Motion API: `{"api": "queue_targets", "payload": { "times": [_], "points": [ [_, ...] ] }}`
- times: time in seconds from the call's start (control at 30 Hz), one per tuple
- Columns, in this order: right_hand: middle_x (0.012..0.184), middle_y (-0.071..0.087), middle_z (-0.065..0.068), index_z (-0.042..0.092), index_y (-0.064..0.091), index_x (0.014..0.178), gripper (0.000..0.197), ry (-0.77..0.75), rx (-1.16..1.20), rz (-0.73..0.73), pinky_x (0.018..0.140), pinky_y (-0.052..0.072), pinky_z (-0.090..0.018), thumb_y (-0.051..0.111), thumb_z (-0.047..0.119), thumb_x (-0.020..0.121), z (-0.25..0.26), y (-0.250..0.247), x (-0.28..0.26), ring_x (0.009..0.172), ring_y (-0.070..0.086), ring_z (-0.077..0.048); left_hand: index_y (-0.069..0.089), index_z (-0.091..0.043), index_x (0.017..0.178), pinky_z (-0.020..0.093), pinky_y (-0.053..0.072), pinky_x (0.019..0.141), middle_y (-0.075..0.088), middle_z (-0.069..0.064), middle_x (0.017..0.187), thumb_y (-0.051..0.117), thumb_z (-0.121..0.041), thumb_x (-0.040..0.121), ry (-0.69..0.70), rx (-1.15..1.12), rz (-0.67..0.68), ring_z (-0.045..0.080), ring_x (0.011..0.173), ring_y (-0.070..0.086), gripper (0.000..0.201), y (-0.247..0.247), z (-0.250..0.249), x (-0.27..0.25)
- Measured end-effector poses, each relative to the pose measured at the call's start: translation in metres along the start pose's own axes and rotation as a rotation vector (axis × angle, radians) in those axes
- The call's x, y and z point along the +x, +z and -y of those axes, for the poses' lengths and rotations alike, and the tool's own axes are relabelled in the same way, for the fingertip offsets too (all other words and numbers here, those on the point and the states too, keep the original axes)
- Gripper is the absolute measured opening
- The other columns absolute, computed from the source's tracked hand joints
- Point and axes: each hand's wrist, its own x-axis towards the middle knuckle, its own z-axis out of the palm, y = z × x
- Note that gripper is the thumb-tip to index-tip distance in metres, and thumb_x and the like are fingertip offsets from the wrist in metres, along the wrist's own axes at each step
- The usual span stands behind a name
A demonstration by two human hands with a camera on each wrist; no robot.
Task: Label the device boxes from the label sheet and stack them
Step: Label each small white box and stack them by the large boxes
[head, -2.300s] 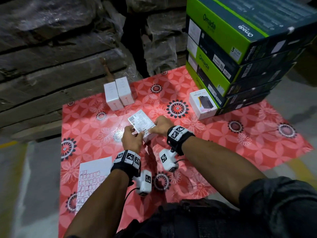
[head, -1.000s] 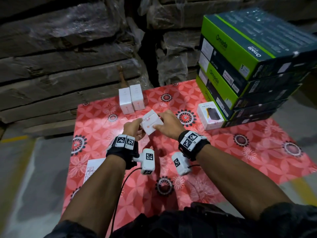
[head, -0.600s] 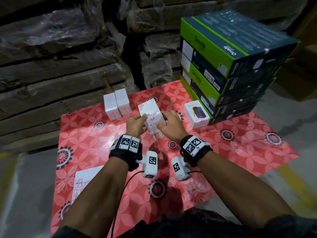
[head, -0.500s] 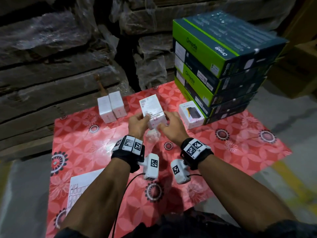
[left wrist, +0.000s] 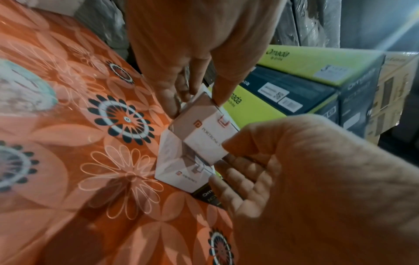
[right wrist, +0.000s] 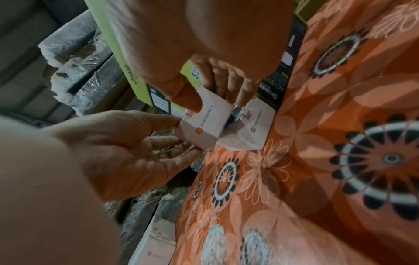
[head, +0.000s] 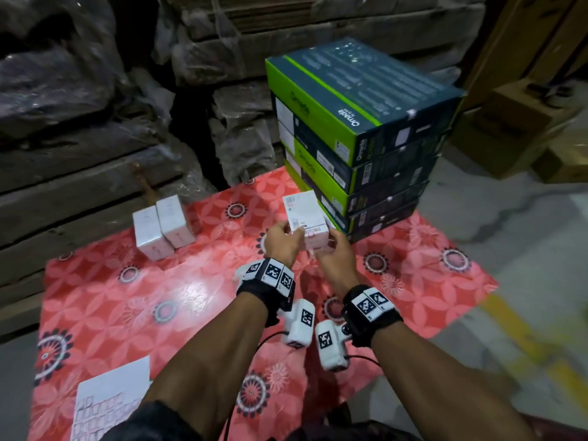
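Both hands hold one small white Portronics box [head: 304, 214] by its near end, level, with its printed label face up. My left hand [head: 281, 240] pinches its left side, thumb on the front face [left wrist: 204, 136]. My right hand [head: 337, 253] pinches the right side [right wrist: 204, 122]. The box sits directly over a second white box [left wrist: 179, 170] that stands on the mat against the green Omada stack [head: 359, 135]. I cannot tell whether the two boxes touch. The label sheet [head: 108, 405] lies at the mat's near left corner.
Two more white boxes [head: 162, 227] stand side by side at the back left of the red floral mat [head: 159, 297]. Plastic-wrapped pallets [head: 79, 154] wall off the back. Brown cartons [head: 521, 122] sit on the concrete floor to the right.
Both hands carried the white box away from me and to the right, from mid-mat to over the box beside the Omada stack, turning it label face up.
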Motion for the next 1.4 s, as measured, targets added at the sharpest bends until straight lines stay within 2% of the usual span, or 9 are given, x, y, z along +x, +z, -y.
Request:
{"api": "queue_targets", "payload": {
  "times": [0.1, 0.17, 0.23, 0.37, 0.63, 0.77, 0.9, 1.17, 1.4],
  "points": [
    [0.120, 0.058, -0.003, 0.039, 0.061, 0.114, 0.057, -0.027, -0.011, -0.056, 0.088, 0.056, -0.049, 0.048, 0.046, 0.059, -0.022, -0.005, 0.026, 0.104, 0.063, -0.025, 0.066, -0.003, 0.110, 0.034, 0.054, 0.078, 0.071, 0.011, 0.099, 0.068, -0.014, 0.085, -0.051, 0.052, -0.010, 0.029, 0.089, 0.067, 0.028, 0.018, -0.003, 0.007],
    [0.128, 0.057, -0.004, 0.024, 0.057, 0.128, 0.082, -0.021, -0.028, -0.049, 0.093, 0.055, -0.045, 0.045, 0.054, 0.053, -0.025, -0.010, 0.033, 0.109, 0.062, -0.022, 0.062, 0.000, 0.114, 0.040, 0.055, 0.082, 0.070, 0.015, 0.100, 0.070, -0.015, 0.084, -0.092, 0.038, -0.028, 0.031, 0.089, 0.067, 0.035, 0.027, 0.001, 0.013],
    [0.129, 0.059, -0.001, 0.026, 0.054, 0.130, 0.082, -0.028, -0.036, -0.034, 0.094, 0.055, -0.044, 0.046, 0.055, 0.055, -0.032, -0.013, 0.039, 0.110, 0.063, -0.019, 0.057, -0.001, 0.117, 0.045, 0.054, 0.086, 0.067, 0.017, 0.100, 0.071, -0.014, 0.083, -0.121, 0.025, -0.046, 0.033, 0.092, 0.066, 0.039, 0.032, 0.003, 0.015],
    [0.120, 0.065, 0.000, 0.029, 0.058, 0.118, 0.055, -0.039, 0.007, -0.026, 0.093, 0.056, -0.045, 0.052, 0.041, 0.065, -0.031, -0.017, 0.041, 0.106, 0.065, -0.018, 0.055, -0.002, 0.121, 0.045, 0.052, 0.090, 0.065, 0.017, 0.102, 0.070, -0.015, 0.086, -0.122, 0.035, -0.075, 0.033, 0.097, 0.064, 0.040, 0.039, 0.005, 0.020],
    [0.120, 0.062, -0.001, 0.020, 0.061, 0.122, 0.033, -0.064, -0.056, -0.115, 0.091, 0.056, -0.047, 0.062, 0.012, 0.089, -0.047, -0.018, 0.040, 0.104, 0.064, -0.018, 0.055, 0.002, 0.122, 0.044, 0.053, 0.090, 0.061, 0.004, 0.089, 0.059, -0.012, 0.092, -0.088, 0.030, -0.045, 0.027, 0.090, 0.062, 0.034, 0.024, 0.010, 0.013],
    [0.114, 0.066, -0.006, 0.015, 0.067, 0.112, 0.027, -0.120, -0.188, -0.033, 0.094, 0.053, -0.041, 0.058, 0.004, 0.089, -0.048, -0.011, 0.017, 0.103, 0.064, -0.023, 0.063, -0.005, 0.114, 0.030, 0.051, 0.080, 0.069, 0.007, 0.097, 0.060, -0.020, 0.089, -0.026, 0.167, -0.075, 0.022, 0.085, 0.064, 0.029, -0.007, 0.019, 0.005],
    [0.118, 0.069, -0.005, 0.013, 0.068, 0.118, 0.032, -0.152, -0.325, 0.164, 0.091, 0.047, -0.025, 0.056, 0.004, 0.090, -0.041, 0.016, -0.001, 0.108, 0.063, -0.019, 0.061, -0.006, 0.122, 0.031, 0.045, 0.091, 0.067, 0.011, 0.117, 0.056, -0.017, 0.093, -0.014, 0.414, -0.128, 0.027, 0.108, 0.061, 0.032, -0.050, 0.030, -0.009],
    [0.148, 0.048, -0.005, 0.017, 0.049, 0.143, 0.049, -0.377, -0.680, 0.492, 0.115, 0.034, -0.040, 0.058, 0.025, 0.095, 0.006, 0.123, -0.002, 0.136, 0.044, -0.024, 0.052, -0.010, 0.131, 0.042, 0.042, 0.098, 0.052, 0.013, 0.133, 0.050, -0.022, 0.095, -0.097, 0.709, -0.311, 0.033, 0.121, 0.048, 0.038, -0.172, 0.064, -0.016],
    [0.138, 0.051, -0.008, 0.018, 0.050, 0.135, 0.046, -0.508, -0.827, 0.505, 0.107, 0.039, -0.043, 0.057, 0.033, 0.093, 0.058, 0.215, 0.025, 0.126, 0.048, -0.030, 0.046, -0.017, 0.134, 0.046, 0.043, 0.097, 0.042, 0.014, 0.133, 0.051, -0.024, 0.094, -0.108, 0.743, -0.449, 0.035, 0.123, 0.042, 0.041, -0.252, 0.074, 0.012]
  ]
}}
